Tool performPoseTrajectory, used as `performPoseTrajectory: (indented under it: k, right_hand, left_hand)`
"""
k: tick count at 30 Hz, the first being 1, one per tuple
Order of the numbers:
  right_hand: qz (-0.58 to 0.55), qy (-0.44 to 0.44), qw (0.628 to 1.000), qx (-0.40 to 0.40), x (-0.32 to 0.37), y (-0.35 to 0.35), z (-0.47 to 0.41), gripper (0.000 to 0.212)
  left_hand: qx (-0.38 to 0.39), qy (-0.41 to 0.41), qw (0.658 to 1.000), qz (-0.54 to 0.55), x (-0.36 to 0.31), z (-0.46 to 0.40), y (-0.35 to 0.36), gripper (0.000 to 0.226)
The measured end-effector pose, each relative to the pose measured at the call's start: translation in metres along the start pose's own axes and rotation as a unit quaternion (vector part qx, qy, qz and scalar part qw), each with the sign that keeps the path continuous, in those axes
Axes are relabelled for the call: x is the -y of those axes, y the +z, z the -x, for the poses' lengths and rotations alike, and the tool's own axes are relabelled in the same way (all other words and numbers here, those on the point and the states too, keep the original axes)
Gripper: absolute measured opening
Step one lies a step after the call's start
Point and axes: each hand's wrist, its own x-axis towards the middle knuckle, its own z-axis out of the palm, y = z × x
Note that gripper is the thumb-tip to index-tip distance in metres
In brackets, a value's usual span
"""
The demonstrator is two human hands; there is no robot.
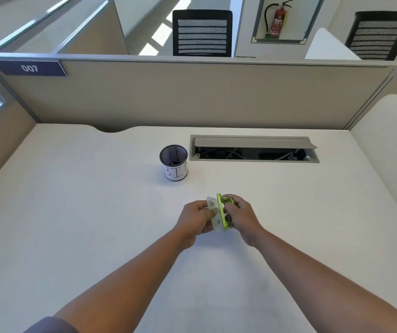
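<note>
Behind hole punch (220, 209), cup (174, 173) labelled "BIN"

White table (72, 212) fills the lower frame. A black mesh cup (174, 156) stands upright at centre, with a white paper label bearing hand-drawn letters round its lower half. Near the cup's right, a grey cable hatch (288, 161) is set into the table, lid raised, cables visible inside. A beige partition (192, 97) runs across behind, with a dark number plate (29, 68) reading 007 at its upper left. Beyond it, one black chair (202, 32) stands at top centre and a second chair (380, 34) at top right. A red fire extinguisher (278, 19) hangs in a wall recess between them.
</note>
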Motion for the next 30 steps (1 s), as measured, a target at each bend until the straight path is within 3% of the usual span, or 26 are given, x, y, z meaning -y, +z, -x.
performPoseTrajectory:
  k: [14, 22, 30]
  right_hand:
    - [0.015, 0.004, 0.999, 0.033, -0.001, 0.0, -0.003, 0.017]
    - [0.046, -0.013, 0.999, 0.024, -0.003, 0.003, -0.002, 0.018]
    - [0.052, -0.018, 0.998, 0.024, -0.002, 0.011, 0.002, 0.03]
  left_hand:
    - [0.001, 0.004, 0.999, 0.032, -0.005, 0.005, 0.007, 0.027]
    - [0.038, 0.019, 0.999, 0.003, -0.011, 0.011, 0.007, 0.03]
    - [-0.006, 0.05, 0.998, -0.026, -0.007, 0.009, 0.009, 0.022]
